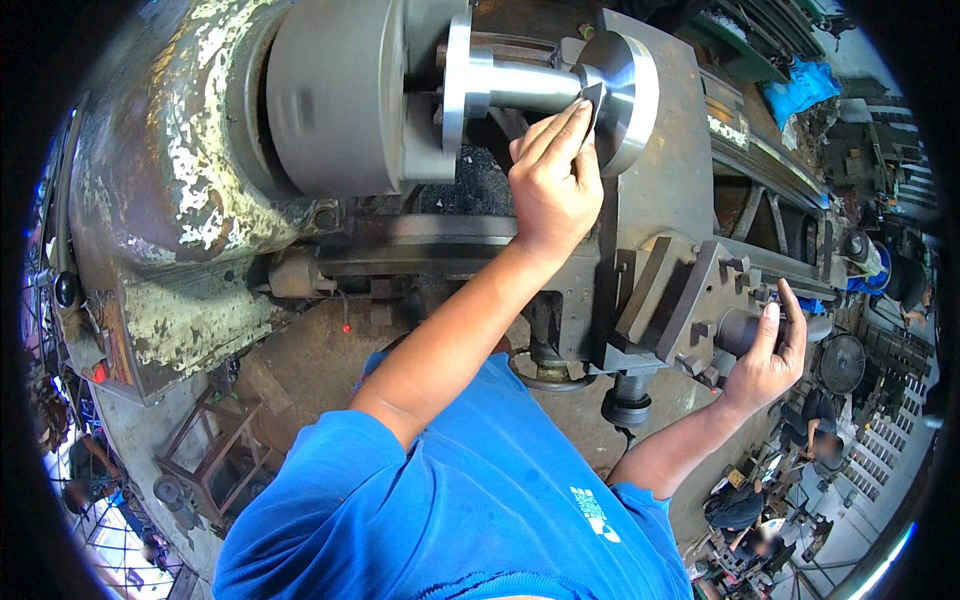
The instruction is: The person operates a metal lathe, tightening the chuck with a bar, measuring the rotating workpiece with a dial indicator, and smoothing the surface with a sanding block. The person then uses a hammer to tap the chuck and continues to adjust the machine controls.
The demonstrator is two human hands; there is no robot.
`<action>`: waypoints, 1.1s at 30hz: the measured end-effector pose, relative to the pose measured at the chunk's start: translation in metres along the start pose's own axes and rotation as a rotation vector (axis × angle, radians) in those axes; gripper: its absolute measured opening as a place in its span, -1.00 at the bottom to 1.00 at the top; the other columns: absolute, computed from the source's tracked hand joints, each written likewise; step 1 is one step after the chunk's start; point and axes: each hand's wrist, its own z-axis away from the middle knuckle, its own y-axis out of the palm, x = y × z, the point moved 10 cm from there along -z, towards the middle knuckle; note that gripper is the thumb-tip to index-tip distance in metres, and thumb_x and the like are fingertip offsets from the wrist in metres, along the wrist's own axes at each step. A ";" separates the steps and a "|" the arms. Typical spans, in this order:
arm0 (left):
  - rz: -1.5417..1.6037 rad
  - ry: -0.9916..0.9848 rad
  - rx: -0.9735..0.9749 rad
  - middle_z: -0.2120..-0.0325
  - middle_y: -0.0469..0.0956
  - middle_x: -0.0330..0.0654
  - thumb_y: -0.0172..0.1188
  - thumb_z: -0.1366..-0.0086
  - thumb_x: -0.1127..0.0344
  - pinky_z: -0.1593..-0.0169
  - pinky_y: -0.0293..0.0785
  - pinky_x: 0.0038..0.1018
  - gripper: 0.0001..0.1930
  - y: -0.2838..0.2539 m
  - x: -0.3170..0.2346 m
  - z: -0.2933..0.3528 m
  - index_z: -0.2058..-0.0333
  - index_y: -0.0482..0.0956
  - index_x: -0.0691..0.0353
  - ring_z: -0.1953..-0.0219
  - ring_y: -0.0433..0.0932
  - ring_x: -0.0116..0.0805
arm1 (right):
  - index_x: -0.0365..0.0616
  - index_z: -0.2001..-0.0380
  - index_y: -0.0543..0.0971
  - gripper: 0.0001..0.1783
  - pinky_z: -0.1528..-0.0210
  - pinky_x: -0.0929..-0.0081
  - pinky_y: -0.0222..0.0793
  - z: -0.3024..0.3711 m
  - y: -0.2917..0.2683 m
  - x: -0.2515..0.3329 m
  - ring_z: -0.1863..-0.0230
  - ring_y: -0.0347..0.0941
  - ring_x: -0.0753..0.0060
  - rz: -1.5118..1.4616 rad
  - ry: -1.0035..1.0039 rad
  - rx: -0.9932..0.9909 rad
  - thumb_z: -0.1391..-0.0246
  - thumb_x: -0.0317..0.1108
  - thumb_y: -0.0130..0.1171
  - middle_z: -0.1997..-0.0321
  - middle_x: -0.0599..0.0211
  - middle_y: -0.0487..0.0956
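My left hand (555,180) is closed, pinching a small dark folded piece that looks like emery cloth (596,98). It presses this piece against the shiny turned metal workpiece (535,87), where the narrow shaft meets the wide disc (635,100). The workpiece sits in the large grey lathe chuck (335,100), whose surface looks blurred. Over at the right, my right hand (770,355) is beside the lathe's tool post (695,305), fingers stretched and thumb apart. It lies over a dark metal cylinder (738,332) on the post, apparently touching it without gripping.
The headstock (205,160) with chipped paint fills the left. Lathe bed rails (430,232) run below the workpiece, and a handwheel (550,375) is near my body. A metal stand (215,450) is on the floor at left. Other people (735,510) are farther off at lower right.
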 end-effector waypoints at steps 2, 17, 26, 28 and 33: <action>-0.021 -0.031 0.012 0.21 0.70 0.02 0.24 -0.20 0.53 -0.01 0.51 -0.32 -0.72 0.000 0.001 0.000 0.09 0.68 0.35 0.12 0.69 -0.10 | -0.28 0.01 0.64 -0.70 -0.11 0.40 0.35 0.000 0.000 0.000 0.06 0.50 0.31 0.012 -0.004 -0.002 -0.20 -0.48 0.20 0.05 0.18 0.65; -0.043 0.054 0.100 0.15 0.70 -0.03 0.25 -0.15 0.57 -0.03 0.49 -0.31 -0.68 -0.010 -0.011 -0.012 0.09 0.70 0.28 0.10 0.65 -0.11 | -0.28 0.02 0.65 -0.71 -0.11 0.41 0.35 0.001 -0.001 -0.003 0.06 0.50 0.32 0.001 0.008 -0.002 -0.19 -0.49 0.22 0.08 0.19 0.65; 0.050 0.084 0.433 0.11 0.67 -0.08 0.29 -0.04 0.61 0.05 0.45 -0.29 -0.58 -0.097 -0.039 0.053 0.05 0.68 0.26 0.17 0.60 -0.09 | -0.36 0.11 0.65 -0.75 -0.11 0.32 0.45 0.021 -0.018 0.057 0.03 0.60 0.22 0.015 -0.046 -0.213 -0.13 -0.55 0.20 0.09 0.07 0.69; 0.049 0.029 0.524 0.17 0.68 -0.05 0.31 -0.01 0.64 0.08 0.46 -0.31 -0.60 -0.130 -0.034 0.072 0.10 0.69 0.29 0.20 0.61 -0.10 | -0.36 0.12 0.65 -0.72 -0.16 0.25 0.44 0.056 0.013 0.084 -0.04 0.58 0.14 -0.386 0.033 0.009 -0.06 -0.54 0.20 0.08 0.01 0.68; -0.056 -0.092 0.580 0.19 0.68 0.01 0.26 -0.10 0.63 0.01 0.51 -0.27 -0.70 -0.207 -0.019 0.096 0.14 0.69 0.37 0.15 0.63 -0.04 | -0.46 -0.33 0.24 -0.23 -0.17 0.34 0.42 0.111 0.233 0.088 -0.26 0.42 0.22 -1.207 0.782 0.653 -0.07 -0.46 0.26 -0.33 -0.06 0.41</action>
